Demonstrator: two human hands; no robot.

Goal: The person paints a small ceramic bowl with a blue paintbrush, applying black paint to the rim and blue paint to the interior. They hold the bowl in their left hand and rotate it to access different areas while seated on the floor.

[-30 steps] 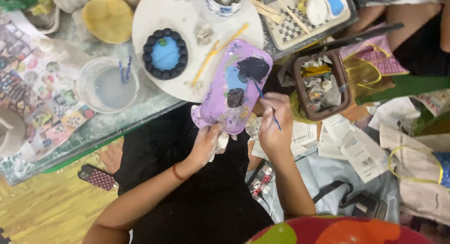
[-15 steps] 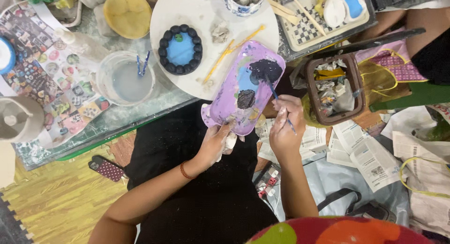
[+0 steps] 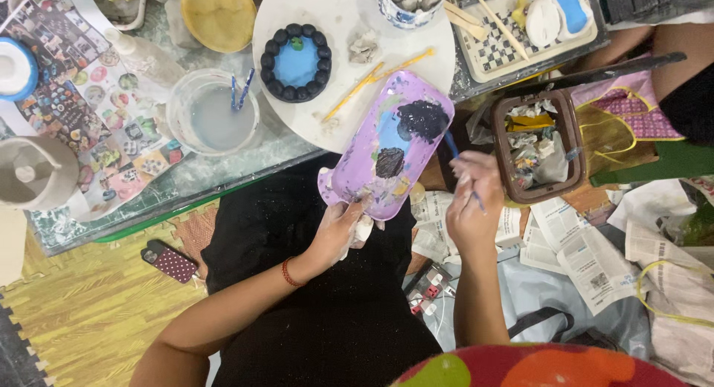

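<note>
A: What do you see at the left hand now?

B: I see it closed around the near edge of the purple tray, thumb on top, with a white rag bunched under the fingers. The tray is tilted, its far end leaning on the rim of the round white board. On the tray there are two dark paint blobs, one far from the grip and one in the middle, and some blue smear.

A: And the right hand?

B: It is just to the right of the tray, fingers pressed together on a thin blue brush. The brush tip touches the tray's right edge, near the far dark blob. The handle end comes out below the fingers.

A: What lies around the two hands?

B: Right of the brush hand I see a brown box with crumpled scraps, and newspaper on the floor near it. Beyond the tray, on the white board, there is a blue dish with a black beaded rim and two yellow sticks. Left of the tray hand, further away, a clear cup of cloudy water holds two blue sticks. A dotted phone lies on the yellow mat, well apart from the left wrist. I see a red band on that wrist
</note>
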